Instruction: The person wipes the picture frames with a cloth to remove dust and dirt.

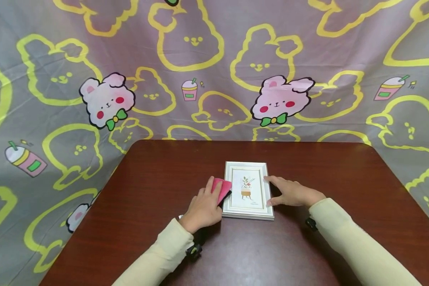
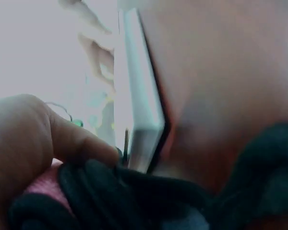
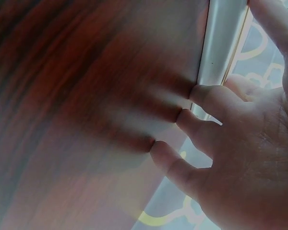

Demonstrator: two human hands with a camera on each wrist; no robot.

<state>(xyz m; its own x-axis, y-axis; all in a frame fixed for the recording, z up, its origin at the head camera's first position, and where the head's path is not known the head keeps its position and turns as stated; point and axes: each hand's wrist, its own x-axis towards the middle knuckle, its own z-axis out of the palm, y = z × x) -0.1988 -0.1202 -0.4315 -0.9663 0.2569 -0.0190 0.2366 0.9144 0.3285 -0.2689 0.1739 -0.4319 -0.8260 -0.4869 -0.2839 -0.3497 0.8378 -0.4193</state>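
A white picture frame (image 1: 248,215) lies flat on the table, with a small plant-in-a-pot print (image 1: 246,193) inside it. My left hand (image 1: 202,208) grips a folded cloth (image 1: 224,187), pink on one face and dark on the other, against the frame's left side. In the left wrist view the dark side of the cloth (image 2: 101,191) bunches below the thumb, close to the frame's corner. My right hand (image 1: 294,192) touches the frame's right edge with thumb and fingertips, fingers spread. The right wrist view shows several fingertips reaching down beside the frame's side (image 3: 223,40).
The dark reddish-brown wooden table (image 1: 157,167) has rounded far corners. Behind and beside it hangs a grey curtain (image 1: 214,115) printed with yellow outlines, rabbits and drink cups. Each wrist carries a small black device (image 1: 194,251) at the sleeve cuff.
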